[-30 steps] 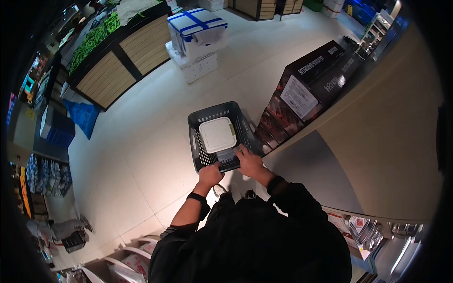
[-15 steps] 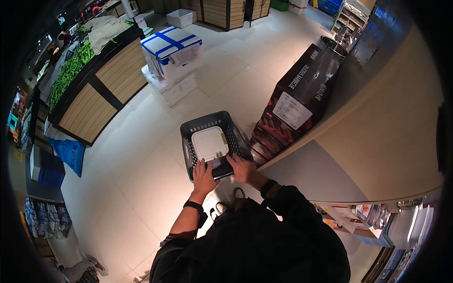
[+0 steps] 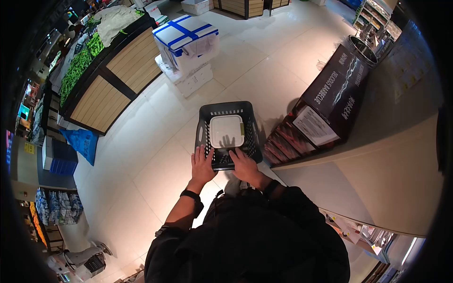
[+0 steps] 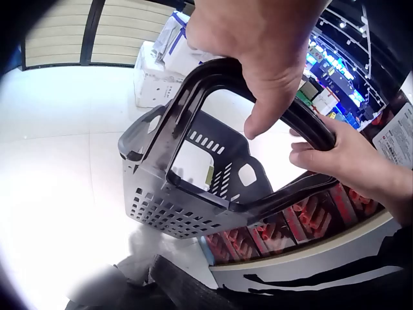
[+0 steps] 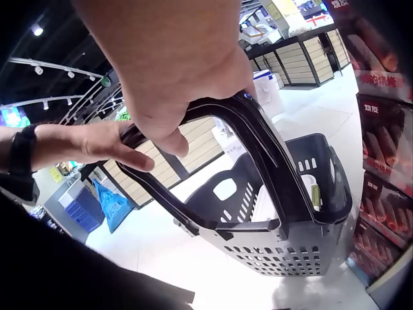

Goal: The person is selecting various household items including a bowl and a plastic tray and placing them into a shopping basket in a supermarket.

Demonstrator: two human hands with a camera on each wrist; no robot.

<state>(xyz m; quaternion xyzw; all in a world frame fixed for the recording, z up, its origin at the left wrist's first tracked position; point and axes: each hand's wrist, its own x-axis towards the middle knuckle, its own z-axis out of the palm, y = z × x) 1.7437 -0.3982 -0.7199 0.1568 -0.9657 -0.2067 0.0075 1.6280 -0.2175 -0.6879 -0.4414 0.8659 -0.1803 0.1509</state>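
Observation:
A dark grey shopping basket (image 3: 201, 120) with perforated sides is in front of me. Inside it lies a white lidded container (image 3: 226, 128) with a green clip. In the wrist views the basket's black arched handle (image 5: 277, 171) stands raised. My left hand (image 3: 202, 169) rests over the handle's left part, fingers stretched out in the head view. In the left wrist view its thumb hangs inside the arch. My right hand (image 3: 245, 169) holds the right part of the handle, its thumb (image 5: 173, 143) tucked under the bar. A hand's shadow falls on the container lid.
Stacked barbecue boxes (image 3: 330, 89) stand close at the right on a curved counter base (image 3: 321, 181). Foam boxes tied with blue tape (image 3: 186, 37) are ahead. A wood-panelled vegetable stand (image 3: 132, 61) and a blue bag (image 3: 82, 144) are at the left. Someone's leg (image 3: 82, 255) shows lower left.
My left hand was curled at the handle one second ago; its fingers now stretch forward. The view has shifted, and the boxes at the right look nearer. The container stays in the basket.

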